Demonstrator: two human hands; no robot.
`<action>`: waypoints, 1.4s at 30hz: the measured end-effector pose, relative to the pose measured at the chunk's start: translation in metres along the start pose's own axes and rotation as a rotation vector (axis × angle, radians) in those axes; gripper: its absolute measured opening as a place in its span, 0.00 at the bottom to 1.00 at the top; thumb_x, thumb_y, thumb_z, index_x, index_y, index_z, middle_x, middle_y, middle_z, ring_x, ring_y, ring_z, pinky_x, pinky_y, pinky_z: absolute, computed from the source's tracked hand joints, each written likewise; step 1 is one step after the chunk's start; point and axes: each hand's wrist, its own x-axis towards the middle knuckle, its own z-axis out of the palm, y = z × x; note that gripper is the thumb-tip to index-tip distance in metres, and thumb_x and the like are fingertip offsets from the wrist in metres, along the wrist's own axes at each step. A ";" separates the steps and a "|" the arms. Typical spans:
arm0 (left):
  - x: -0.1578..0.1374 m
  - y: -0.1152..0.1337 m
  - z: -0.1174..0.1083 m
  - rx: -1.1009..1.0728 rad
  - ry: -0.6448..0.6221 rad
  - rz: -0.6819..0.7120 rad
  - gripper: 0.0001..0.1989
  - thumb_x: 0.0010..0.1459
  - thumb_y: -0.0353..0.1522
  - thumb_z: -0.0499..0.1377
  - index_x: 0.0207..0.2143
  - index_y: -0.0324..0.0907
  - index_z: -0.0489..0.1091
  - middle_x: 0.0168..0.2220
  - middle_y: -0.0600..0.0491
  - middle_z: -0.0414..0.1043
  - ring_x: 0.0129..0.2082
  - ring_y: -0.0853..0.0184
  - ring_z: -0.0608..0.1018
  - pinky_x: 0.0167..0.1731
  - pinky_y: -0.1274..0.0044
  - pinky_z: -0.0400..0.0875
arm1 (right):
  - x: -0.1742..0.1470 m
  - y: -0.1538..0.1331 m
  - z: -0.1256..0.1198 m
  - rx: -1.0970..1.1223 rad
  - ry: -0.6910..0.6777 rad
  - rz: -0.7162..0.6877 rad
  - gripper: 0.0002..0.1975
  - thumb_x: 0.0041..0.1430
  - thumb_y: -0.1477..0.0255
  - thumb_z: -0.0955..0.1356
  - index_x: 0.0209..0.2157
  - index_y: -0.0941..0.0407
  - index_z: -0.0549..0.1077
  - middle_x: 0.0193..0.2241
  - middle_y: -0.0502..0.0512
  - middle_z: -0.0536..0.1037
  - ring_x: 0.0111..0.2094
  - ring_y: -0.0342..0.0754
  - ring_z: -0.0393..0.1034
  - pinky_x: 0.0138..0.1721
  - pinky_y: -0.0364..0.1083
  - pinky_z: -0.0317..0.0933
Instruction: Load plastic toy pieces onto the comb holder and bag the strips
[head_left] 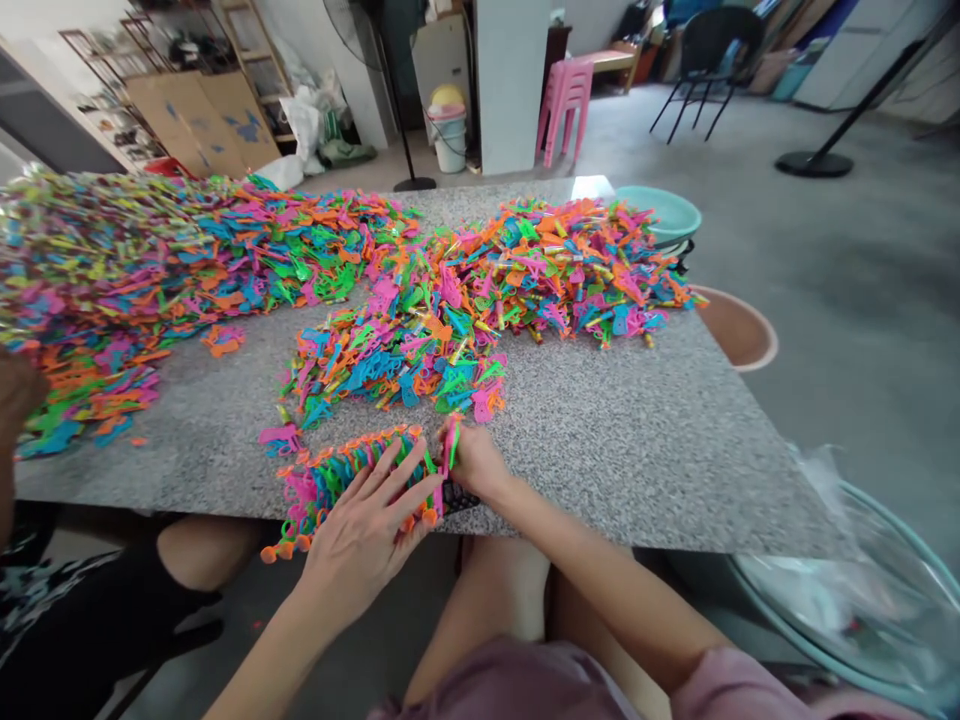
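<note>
A tight row of small plastic toy pieces (330, 480) in pink, blue and green, with orange round ends along both sides, stands at the table's near edge. My left hand (367, 520) lies over its right half, fingers stretched out and spread, thumb low by the end pieces. My right hand (476, 458) is closed on a pink and green plastic toy piece (451, 445) at the row's right end. A black ridged holder (459, 497) shows under that end. A loose pink pistol-shaped piece (280, 437) lies just behind the row's left end.
Heaped loose pieces (405, 350) lie behind the row, and a larger pile (187, 250) covers the left side. Another person's hand (19, 390) is at the far left. A teal basin (660, 212) and pink basin (735, 325) stand beyond the granite table (600, 430); a plastic-lined tub (847, 600) sits right.
</note>
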 end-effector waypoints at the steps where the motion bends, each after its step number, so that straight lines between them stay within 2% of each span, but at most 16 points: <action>1: 0.000 0.000 0.000 -0.004 0.000 -0.002 0.18 0.67 0.38 0.51 0.58 0.49 0.66 0.68 0.51 0.52 0.67 0.51 0.57 0.57 0.57 0.66 | 0.000 -0.002 -0.002 -0.034 -0.023 -0.018 0.14 0.51 0.77 0.68 0.41 0.57 0.71 0.32 0.57 0.79 0.34 0.51 0.74 0.34 0.43 0.60; 4: 0.001 0.000 0.002 -0.004 0.007 -0.016 0.19 0.67 0.38 0.50 0.58 0.49 0.66 0.67 0.52 0.54 0.66 0.52 0.58 0.56 0.58 0.67 | 0.005 -0.008 -0.006 -0.101 -0.065 -0.095 0.14 0.53 0.76 0.68 0.43 0.57 0.71 0.31 0.57 0.79 0.33 0.51 0.73 0.33 0.43 0.59; 7: 0.002 0.002 0.001 0.019 0.042 -0.020 0.18 0.67 0.38 0.51 0.57 0.48 0.67 0.66 0.51 0.56 0.65 0.52 0.60 0.56 0.57 0.65 | 0.014 -0.008 -0.005 -0.073 -0.062 -0.160 0.10 0.54 0.74 0.67 0.40 0.58 0.72 0.30 0.56 0.78 0.33 0.50 0.72 0.32 0.42 0.59; 9: 0.005 0.004 -0.002 0.069 0.094 -0.021 0.16 0.66 0.37 0.53 0.54 0.50 0.69 0.65 0.51 0.59 0.65 0.50 0.59 0.60 0.50 0.56 | 0.021 -0.005 -0.003 -0.024 -0.082 -0.259 0.08 0.52 0.74 0.69 0.36 0.57 0.73 0.31 0.54 0.78 0.34 0.49 0.72 0.34 0.42 0.60; 11: 0.009 0.007 -0.007 0.126 0.135 -0.019 0.14 0.64 0.35 0.55 0.51 0.50 0.71 0.63 0.52 0.62 0.66 0.47 0.58 0.61 0.42 0.41 | 0.025 -0.002 -0.003 0.015 -0.104 -0.363 0.08 0.51 0.75 0.69 0.36 0.57 0.73 0.32 0.52 0.77 0.36 0.49 0.71 0.37 0.42 0.61; 13: 0.014 0.008 -0.012 0.137 0.111 0.016 0.10 0.64 0.34 0.56 0.46 0.48 0.72 0.63 0.52 0.63 0.66 0.48 0.58 0.61 0.42 0.33 | 0.026 0.000 -0.005 -0.002 -0.101 -0.393 0.10 0.51 0.77 0.69 0.38 0.56 0.73 0.34 0.52 0.77 0.39 0.49 0.71 0.40 0.43 0.62; 15: 0.017 0.008 -0.013 0.100 0.040 0.089 0.09 0.64 0.35 0.55 0.45 0.45 0.72 0.62 0.49 0.64 0.65 0.52 0.60 0.64 0.47 0.38 | 0.025 0.002 -0.009 -0.093 -0.040 -0.309 0.13 0.53 0.78 0.68 0.42 0.56 0.73 0.40 0.55 0.75 0.43 0.50 0.70 0.43 0.44 0.63; 17: 0.019 0.006 -0.010 0.062 -0.010 0.137 0.12 0.64 0.35 0.55 0.48 0.42 0.69 0.61 0.47 0.65 0.65 0.54 0.61 0.65 0.52 0.46 | 0.023 0.003 -0.015 -0.231 0.035 -0.151 0.14 0.59 0.74 0.66 0.48 0.56 0.71 0.46 0.60 0.72 0.46 0.51 0.69 0.44 0.46 0.64; 20: 0.018 0.000 -0.003 0.040 -0.025 0.136 0.16 0.64 0.35 0.55 0.53 0.39 0.66 0.60 0.44 0.66 0.65 0.53 0.60 0.63 0.53 0.52 | 0.015 0.010 -0.022 -0.416 0.077 0.012 0.14 0.66 0.66 0.62 0.49 0.55 0.70 0.51 0.64 0.68 0.49 0.54 0.67 0.45 0.50 0.65; 25: 0.017 -0.001 0.001 -0.038 -0.054 0.098 0.12 0.63 0.36 0.57 0.46 0.40 0.67 0.61 0.43 0.64 0.67 0.50 0.55 0.63 0.50 0.52 | -0.010 0.037 -0.034 -0.506 0.148 0.144 0.16 0.65 0.80 0.57 0.50 0.58 0.69 0.48 0.68 0.71 0.49 0.56 0.67 0.47 0.51 0.63; 28: 0.019 0.001 -0.001 -0.074 -0.065 0.083 0.11 0.61 0.36 0.59 0.43 0.40 0.67 0.61 0.41 0.64 0.67 0.48 0.54 0.62 0.48 0.52 | -0.025 0.050 -0.044 -0.354 0.221 0.305 0.14 0.62 0.80 0.61 0.49 0.60 0.67 0.43 0.68 0.74 0.44 0.56 0.71 0.44 0.51 0.64; 30: 0.020 0.001 -0.003 -0.097 -0.066 0.083 0.12 0.60 0.36 0.59 0.44 0.40 0.67 0.60 0.40 0.64 0.67 0.47 0.53 0.62 0.49 0.54 | -0.034 0.054 -0.046 -0.119 0.210 0.378 0.12 0.60 0.78 0.64 0.46 0.60 0.66 0.38 0.63 0.75 0.39 0.53 0.73 0.40 0.48 0.65; 33: 0.021 0.002 -0.004 -0.107 -0.077 0.071 0.15 0.59 0.34 0.61 0.46 0.38 0.66 0.61 0.38 0.62 0.68 0.47 0.52 0.62 0.51 0.55 | -0.049 0.050 -0.035 0.390 0.050 0.350 0.08 0.60 0.74 0.65 0.41 0.57 0.64 0.31 0.52 0.75 0.28 0.46 0.72 0.31 0.45 0.67; 35: 0.022 0.003 -0.005 -0.106 -0.095 0.056 0.16 0.58 0.33 0.62 0.46 0.37 0.65 0.61 0.36 0.61 0.67 0.46 0.52 0.62 0.51 0.54 | -0.061 0.041 -0.020 0.631 -0.060 0.297 0.05 0.60 0.73 0.65 0.38 0.56 0.63 0.26 0.47 0.73 0.24 0.43 0.70 0.27 0.43 0.66; 38: 0.022 0.004 -0.006 -0.117 -0.130 0.050 0.16 0.56 0.31 0.63 0.45 0.36 0.65 0.61 0.35 0.61 0.67 0.44 0.52 0.63 0.51 0.53 | -0.071 0.026 0.000 0.650 -0.029 0.263 0.04 0.59 0.72 0.65 0.35 0.55 0.63 0.22 0.45 0.71 0.21 0.42 0.68 0.25 0.41 0.64; 42: 0.022 0.004 -0.007 -0.121 -0.133 0.058 0.17 0.54 0.28 0.62 0.45 0.36 0.64 0.62 0.34 0.59 0.68 0.43 0.49 0.63 0.50 0.52 | -0.067 0.008 0.011 0.422 0.059 0.194 0.05 0.55 0.73 0.67 0.35 0.56 0.66 0.24 0.48 0.75 0.26 0.44 0.70 0.28 0.41 0.61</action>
